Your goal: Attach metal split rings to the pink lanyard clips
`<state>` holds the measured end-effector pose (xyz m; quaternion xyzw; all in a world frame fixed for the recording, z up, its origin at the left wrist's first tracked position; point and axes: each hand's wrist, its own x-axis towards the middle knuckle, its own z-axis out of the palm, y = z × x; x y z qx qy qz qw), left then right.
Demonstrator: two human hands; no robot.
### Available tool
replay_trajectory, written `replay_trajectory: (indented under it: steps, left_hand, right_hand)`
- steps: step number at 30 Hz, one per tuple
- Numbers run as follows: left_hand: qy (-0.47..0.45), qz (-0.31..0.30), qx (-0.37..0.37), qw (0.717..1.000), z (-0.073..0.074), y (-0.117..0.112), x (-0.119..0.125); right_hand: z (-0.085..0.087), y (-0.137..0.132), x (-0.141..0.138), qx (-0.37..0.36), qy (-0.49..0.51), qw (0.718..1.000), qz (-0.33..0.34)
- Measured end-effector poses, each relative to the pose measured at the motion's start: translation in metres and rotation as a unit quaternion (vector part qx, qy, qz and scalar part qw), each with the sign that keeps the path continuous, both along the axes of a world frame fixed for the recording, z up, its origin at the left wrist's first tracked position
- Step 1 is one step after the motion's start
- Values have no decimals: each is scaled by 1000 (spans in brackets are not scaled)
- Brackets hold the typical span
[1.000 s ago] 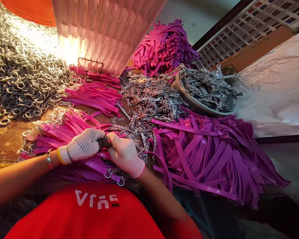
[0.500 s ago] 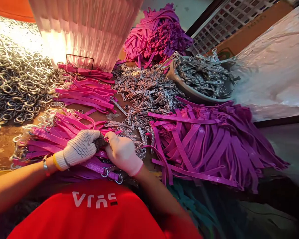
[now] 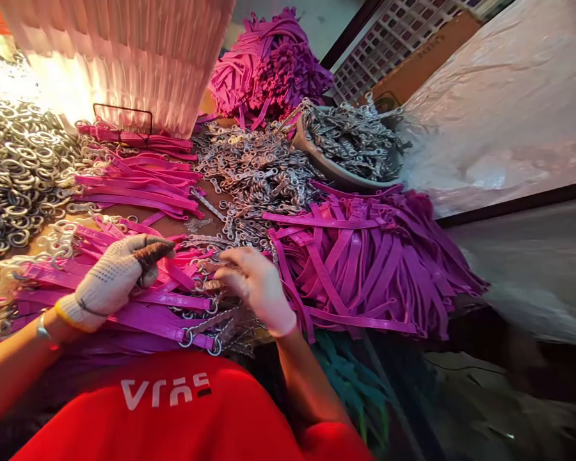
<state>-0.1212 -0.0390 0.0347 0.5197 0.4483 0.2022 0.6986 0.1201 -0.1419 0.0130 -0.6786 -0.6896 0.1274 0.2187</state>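
My left hand (image 3: 112,276), in a white knit glove with dark worn fingertips, rests curled on a heap of pink straps with metal rings (image 3: 139,301). What its fingers pinch is hidden. My right hand (image 3: 258,286), in a thin pale glove, lies just right of it with fingers bent. It pinches a small metal chain piece (image 3: 210,283) on top of the straps. The two hands are a short gap apart. A strap end with two rings (image 3: 201,339) lies close to my red shirt.
A pile of purple straps (image 3: 365,269) lies on the right. Loose chain pieces (image 3: 254,173) are behind the hands, and a bowl of more chains (image 3: 352,137) is beyond. Metal rings (image 3: 14,173) are heaped far left. A pleated pink shade (image 3: 125,57) stands at the back. More straps (image 3: 269,70) are piled behind.
My hands, earlier pressed together over one spot, have drawn apart. The left has moved left and the right slightly right. The view has shifted right.
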Motion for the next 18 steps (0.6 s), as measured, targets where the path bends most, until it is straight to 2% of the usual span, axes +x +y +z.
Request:
replay_trajectory:
  steps: [1, 3, 5, 8, 11, 14, 16, 18]
  left_hand:
    - [-30, 14, -41, 999, 1, 0, 0]
    - [-93, 25, -132, 987, 2, 0, 1]
    - [-149, 23, -218, 964, 2, -1, 2]
    - [-182, 25, -307, 934, 6, -6, 1]
    - [-168, 52, -331, 927, 11, -12, -1]
    - [-153, 39, -307, 939, 12, -20, -4]
    - [-138, 15, -265, 954, 11, -25, -5]
    - [-112, -6, -205, 972, 10, -31, -7]
  right_hand:
    - [-8, 4, 14, -18, -31, 996, -79]
    - [-27, 17, 36, -99, -124, 964, -215]
    - [-47, 29, 49, -161, -174, 932, -273]
    - [-66, 39, 51, -176, -165, 930, -278]
    - [-72, 33, 51, -184, -137, 934, -275]
    - [-71, 22, 59, -148, -59, 951, -267]
    - [-66, 17, 66, -81, 11, 964, -254]
    - [-58, 15, 72, -13, 34, 971, -238]
